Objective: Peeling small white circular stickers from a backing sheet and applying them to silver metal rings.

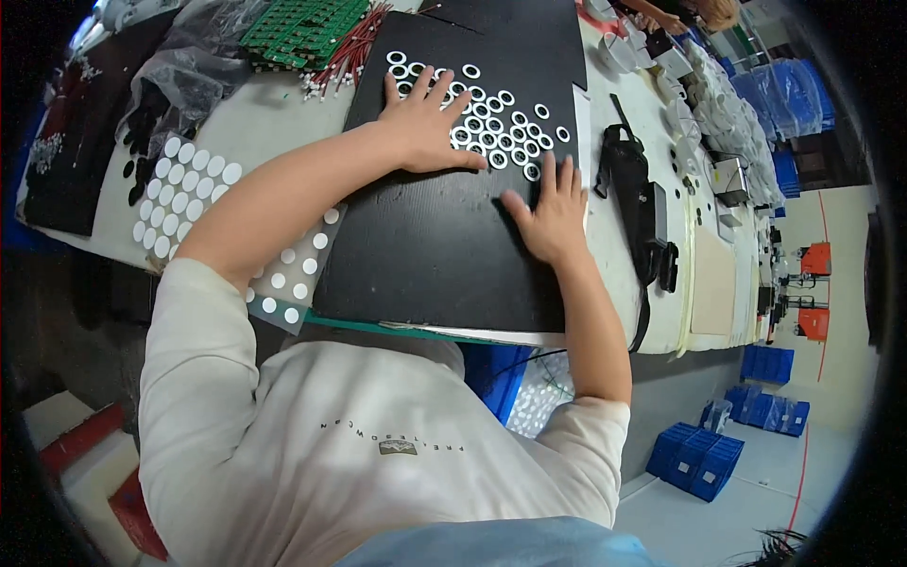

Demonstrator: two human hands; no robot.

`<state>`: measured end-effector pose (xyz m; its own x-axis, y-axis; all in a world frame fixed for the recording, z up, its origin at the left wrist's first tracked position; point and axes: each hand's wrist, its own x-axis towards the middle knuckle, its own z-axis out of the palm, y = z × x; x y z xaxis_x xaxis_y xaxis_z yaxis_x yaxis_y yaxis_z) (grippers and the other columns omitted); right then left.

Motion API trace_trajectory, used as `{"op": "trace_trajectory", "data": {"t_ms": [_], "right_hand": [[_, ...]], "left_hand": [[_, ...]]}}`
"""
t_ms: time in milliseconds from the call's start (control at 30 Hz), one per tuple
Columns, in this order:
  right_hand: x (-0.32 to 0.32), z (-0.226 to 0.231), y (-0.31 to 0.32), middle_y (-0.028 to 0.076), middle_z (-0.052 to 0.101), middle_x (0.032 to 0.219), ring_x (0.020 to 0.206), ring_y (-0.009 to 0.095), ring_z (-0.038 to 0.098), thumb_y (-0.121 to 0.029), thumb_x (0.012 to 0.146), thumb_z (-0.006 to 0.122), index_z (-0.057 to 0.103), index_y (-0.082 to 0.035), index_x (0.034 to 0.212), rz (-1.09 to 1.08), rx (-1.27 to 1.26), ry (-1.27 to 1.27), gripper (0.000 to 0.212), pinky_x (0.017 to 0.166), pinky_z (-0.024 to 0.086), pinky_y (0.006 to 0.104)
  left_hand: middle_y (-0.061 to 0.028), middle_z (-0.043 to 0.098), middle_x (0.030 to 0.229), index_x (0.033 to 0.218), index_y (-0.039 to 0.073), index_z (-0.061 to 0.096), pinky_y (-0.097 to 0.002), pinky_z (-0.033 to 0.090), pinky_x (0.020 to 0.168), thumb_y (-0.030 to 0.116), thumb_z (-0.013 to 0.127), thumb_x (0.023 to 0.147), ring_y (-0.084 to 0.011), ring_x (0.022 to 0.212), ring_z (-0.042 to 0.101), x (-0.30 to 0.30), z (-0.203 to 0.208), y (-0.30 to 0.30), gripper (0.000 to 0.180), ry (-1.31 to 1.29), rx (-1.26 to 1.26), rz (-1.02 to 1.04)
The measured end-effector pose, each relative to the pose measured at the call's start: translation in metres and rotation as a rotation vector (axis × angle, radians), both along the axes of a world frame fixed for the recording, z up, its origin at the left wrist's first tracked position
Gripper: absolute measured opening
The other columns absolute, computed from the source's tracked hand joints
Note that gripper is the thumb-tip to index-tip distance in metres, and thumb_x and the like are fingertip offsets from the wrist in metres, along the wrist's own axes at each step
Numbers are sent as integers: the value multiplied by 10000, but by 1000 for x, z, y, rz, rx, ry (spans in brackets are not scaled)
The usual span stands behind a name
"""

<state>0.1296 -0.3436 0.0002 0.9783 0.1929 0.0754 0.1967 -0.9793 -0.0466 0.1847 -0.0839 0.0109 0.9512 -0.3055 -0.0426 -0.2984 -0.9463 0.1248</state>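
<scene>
Many white rings with dark centres point(498, 159) lie scattered over the far half of a black board point(425, 255). My left hand point(422, 123) rests palm down on the left part of the cluster, its fingers spread over some rings and hiding them. At the right side of the board is my right hand point(553, 213), with its thumb held apart and its fingertips near the closest rings. Neither hand grips anything. Beneath my left forearm lies a sheet of round white stickers point(185, 197), partly covered by the arm.
Green circuit boards point(300, 33) and a bundle of red wires point(351, 49) sit at the far left, beside clear plastic bags point(194, 66). Right of the board lies a black strapped device point(628, 180). White parts point(704, 142) are heaped farther right. Blue crates point(694, 460) stand on the floor.
</scene>
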Motion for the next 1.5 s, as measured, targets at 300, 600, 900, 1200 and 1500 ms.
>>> {"op": "trace_trajectory", "data": {"t_ms": [300,600,900,1200,1500], "right_hand": [[99,-7,15,312,226,1655,1540,481,198,-691,958,500,251,-57,1627,106,76,-52,954,1261,152,519],[65,15,6,334,182,1657,1529,503,205,-631,932,600,241,-30,1625,206,284,-15,985,1250,182,529],[66,-2,33,326,216,1650,1528,509,204,-708,939,520,247,-28,1619,97,86,-50,1001,1243,177,572],[-32,37,-33,309,386,1577,1471,412,396,-393,1015,599,316,42,1569,-43,578,-74,759,1205,313,450],[-137,15,-86,254,654,1263,951,229,690,-292,937,750,438,53,1488,-318,469,36,722,840,547,340]], "left_hand": [[-233,119,1709,1651,135,237,-601,80,1255,892,394,869,-469,1570,87,37,-1,24,1100,-85,-129,206],[-264,119,1699,1642,109,258,-554,78,1269,869,372,900,-481,1565,102,40,1,15,1069,-81,-192,154],[-256,144,1694,1636,91,259,-551,80,1275,777,418,947,-451,1573,90,-46,1,6,985,-53,1,-149],[-261,194,1673,1604,70,321,-571,106,1265,586,551,983,-445,1563,140,-143,53,79,840,-48,-133,-221],[-289,240,1650,1583,24,350,-547,123,1265,522,503,1029,-443,1558,164,-182,-9,150,761,-40,-42,15]]}}
